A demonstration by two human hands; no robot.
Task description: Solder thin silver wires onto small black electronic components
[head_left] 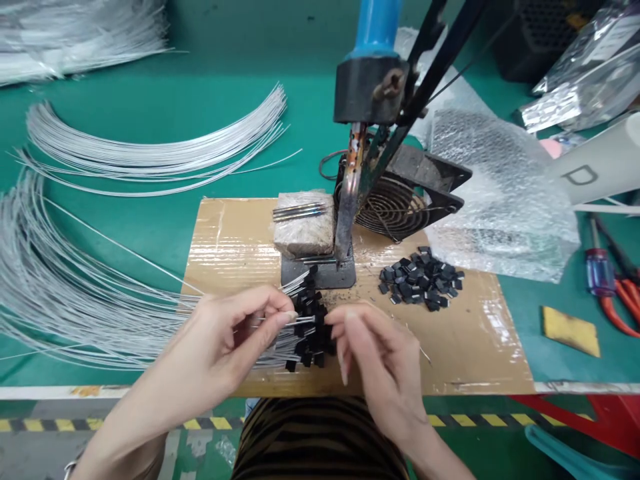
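My left hand (245,333) is closed, thumb and index finger pinching a thin white wire (303,320) near its end. A small black connector (320,323) is at that end. My right hand (375,360) has its fingers drawn together, fingertips at the connector; the exact grip is partly hidden. Beneath both hands, a bundle of grey-white wires (100,313) runs in from the left, with black connectors (306,353) clustered on the ends. Loose black connectors (423,277) lie in a pile right of the iron stand.
A soldering iron (350,193) hangs tip-down above a dark metal plate (345,275), beside a wrapped block (304,237). Behind are a fan (400,200) and bubble wrap (500,193). Another wire bundle (160,155) lies back left. A yellow sponge (571,331) and screwdriver (600,267) sit right.
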